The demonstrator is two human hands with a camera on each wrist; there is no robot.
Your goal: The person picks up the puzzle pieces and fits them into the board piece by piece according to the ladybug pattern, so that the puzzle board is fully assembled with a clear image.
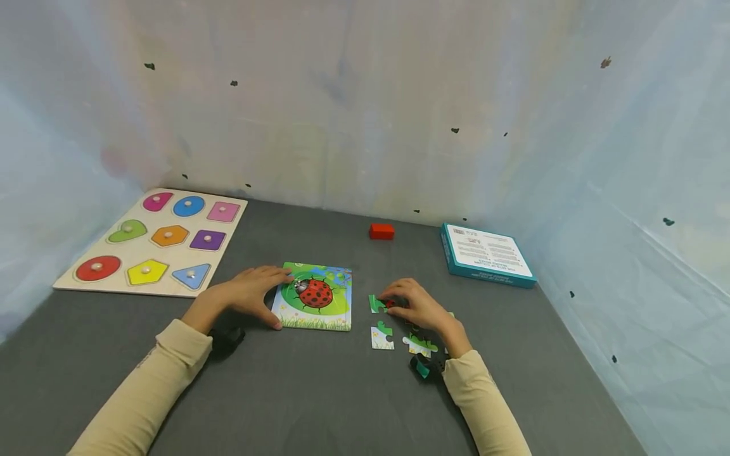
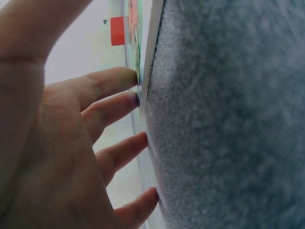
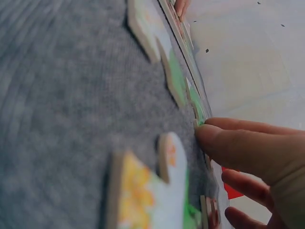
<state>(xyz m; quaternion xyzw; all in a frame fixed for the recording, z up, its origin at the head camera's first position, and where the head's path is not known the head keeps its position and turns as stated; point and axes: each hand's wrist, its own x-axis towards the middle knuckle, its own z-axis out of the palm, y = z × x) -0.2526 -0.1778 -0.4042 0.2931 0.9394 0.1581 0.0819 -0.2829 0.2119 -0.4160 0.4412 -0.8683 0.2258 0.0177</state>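
A square ladybug puzzle board (image 1: 316, 310) lies flat on the grey table. My left hand (image 1: 249, 292) rests at its left side, thumb by the lower corner and fingers near the upper one. In the left wrist view two straight fingers (image 2: 107, 83) touch the board's edge; the other two reach the cloth. My right hand (image 1: 419, 307) bends over loose pieces, its thumb and index finger pinching the edge of a green puzzle piece (image 1: 374, 304). Below lie a white-and-green corner piece (image 1: 381, 339) and a grass piece (image 1: 421, 346). Other pieces are partly hidden under the right hand.
At the left lies a wooden shape board (image 1: 128, 253) with knobbed shapes. A red block (image 1: 381, 232) sits toward the back, and a teal box (image 1: 490, 253) at the back right. Pale plastic sheeting (image 1: 365, 114) walls the table's far and right sides.
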